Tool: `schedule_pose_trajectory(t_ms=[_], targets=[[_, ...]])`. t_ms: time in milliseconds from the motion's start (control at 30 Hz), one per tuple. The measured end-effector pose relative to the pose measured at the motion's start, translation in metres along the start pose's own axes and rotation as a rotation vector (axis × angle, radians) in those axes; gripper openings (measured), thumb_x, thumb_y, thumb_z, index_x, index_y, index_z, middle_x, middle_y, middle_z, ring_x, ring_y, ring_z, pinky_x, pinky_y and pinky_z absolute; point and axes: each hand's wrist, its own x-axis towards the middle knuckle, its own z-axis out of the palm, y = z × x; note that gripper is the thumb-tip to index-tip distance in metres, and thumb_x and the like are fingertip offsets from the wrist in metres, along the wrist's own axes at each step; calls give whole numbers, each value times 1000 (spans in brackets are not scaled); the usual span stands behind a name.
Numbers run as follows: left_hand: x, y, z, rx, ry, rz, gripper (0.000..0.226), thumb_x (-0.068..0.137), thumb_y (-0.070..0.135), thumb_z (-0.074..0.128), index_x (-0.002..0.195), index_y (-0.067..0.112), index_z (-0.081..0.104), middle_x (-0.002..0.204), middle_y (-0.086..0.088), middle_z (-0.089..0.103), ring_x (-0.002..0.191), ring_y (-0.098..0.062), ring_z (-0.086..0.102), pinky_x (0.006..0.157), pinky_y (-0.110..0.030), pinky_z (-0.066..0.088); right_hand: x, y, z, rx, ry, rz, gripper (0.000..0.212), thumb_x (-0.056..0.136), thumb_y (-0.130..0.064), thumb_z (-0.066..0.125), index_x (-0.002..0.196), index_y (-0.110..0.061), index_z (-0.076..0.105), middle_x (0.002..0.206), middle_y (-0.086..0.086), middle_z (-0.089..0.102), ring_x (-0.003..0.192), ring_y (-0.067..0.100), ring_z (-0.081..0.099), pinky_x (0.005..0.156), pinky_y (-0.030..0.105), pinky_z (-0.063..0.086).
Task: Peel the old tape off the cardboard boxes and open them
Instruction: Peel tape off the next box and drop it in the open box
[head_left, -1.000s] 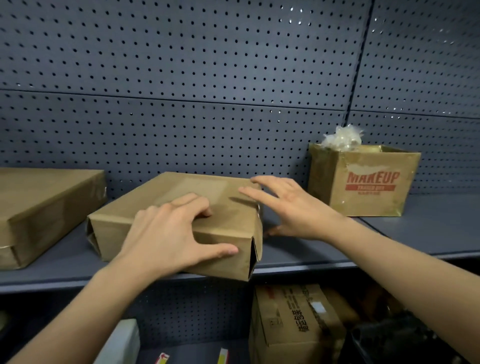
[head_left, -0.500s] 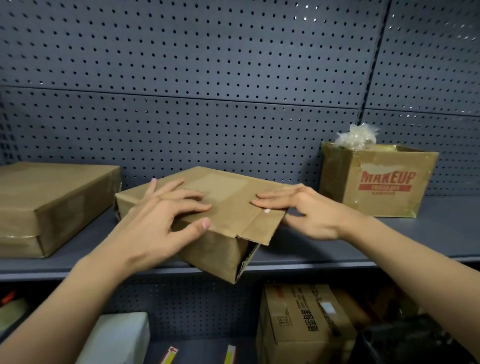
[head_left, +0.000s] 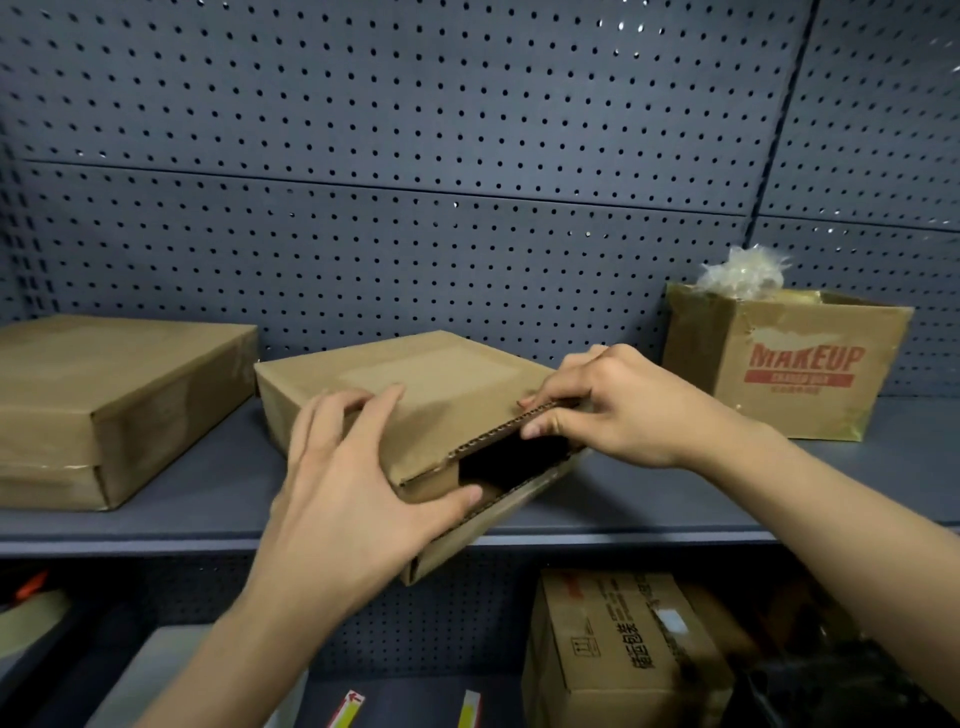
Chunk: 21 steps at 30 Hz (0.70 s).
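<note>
The step in hand is opening, not peeling: the middle cardboard box (head_left: 415, 415) lies on the grey shelf (head_left: 675, 499), turned at an angle, with its near corner projecting past the shelf's front lip. The right hand (head_left: 623, 410) is closed in a pinch on the corrugated edge of the top flap (head_left: 498, 431), which stands slightly raised over a dark gap. The left hand (head_left: 358, 493) lies spread across the top and near side of the box, thumb against the front edge, bracing rather than gripping. No tape is clearly visible on this box from here. The next move likely calls for lifting the flap up and back while the left hand holds the body down; the overhanging corner suggests a risk of tipping if downward pressure shifts forward. Open shelf lies on both sides: a flat box (head_left: 104, 405) stands to the left, and the "MAKEUP" box (head_left: 789, 364), already open, to the right, both apart from the working box. The pegboard wall (head_left: 467, 156) behind leaves room for the flap to swing.
</note>
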Motion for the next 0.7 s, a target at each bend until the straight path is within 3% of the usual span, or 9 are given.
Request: schedule_pose_trajectory(t_ms=[100,167,300,400,500,533,567,633,700], targets=[[-5,-6,6,-147,144,-44,98,59,65,78,144,49,32,134,16,31,139,-10,28,106,-46,41,1,-14,6,-93,89,8,64,78,-78,34,94,-31,75,80,-5,65,82,17,60,77,40,52],[-8,-7,7,-191,230,-46,103,57,56,84,144,52,28,135,14,33,136,-14,35,107,-44,40,1,-23,13,-121,146,1,56,82,-71,33,93,-35,75,76,-5,66,80,17,61,76,39,53],[-11,-11,3,-267,257,-13,108,64,31,89,145,55,21,129,17,34,117,-1,38,99,-30,36,3,-33,25,-166,261,-36,50,86,-67,39,89,-32,76,70,-6,67,77,14,62,78,32,50],[-9,-20,-5,-273,147,17,111,65,26,86,146,55,16,126,15,41,112,2,40,93,-24,34,0,-30,33,14,272,38,45,79,-62,55,101,-28,73,91,-6,70,90,14,62,84,31,49],[-8,-35,-15,-246,57,80,121,60,19,88,150,50,13,130,9,44,117,9,40,98,-3,27,-7,-16,51,12,306,78,48,75,-31,78,122,-26,65,130,-3,62,121,20,55,102,42,41],[-8,-40,-18,-250,44,85,124,60,17,89,151,51,12,134,8,44,127,2,39,107,-9,26,-9,-8,57,7,348,165,57,73,-29,81,127,-29,61,137,-3,55,128,21,48,106,43,35],[-8,-44,-21,-262,39,82,125,60,17,90,150,53,11,139,9,43,139,-10,35,116,-25,27,-11,-4,59,25,393,297,67,71,-33,80,133,-33,54,141,-5,48,132,21,42,107,43,30],[-6,-46,-26,-265,14,61,126,60,18,90,148,58,9,149,10,38,149,-23,23,118,-50,26,-14,-2,62,189,416,558,83,69,-48,77,142,-40,38,139,-5,40,132,22,38,107,43,32],[-5,-48,-29,-275,-14,58,126,58,22,92,145,62,10,156,8,32,151,-20,18,118,-52,25,-14,-4,66,397,376,624,86,71,-49,77,143,-38,33,126,-3,49,121,22,50,95,38,43]])
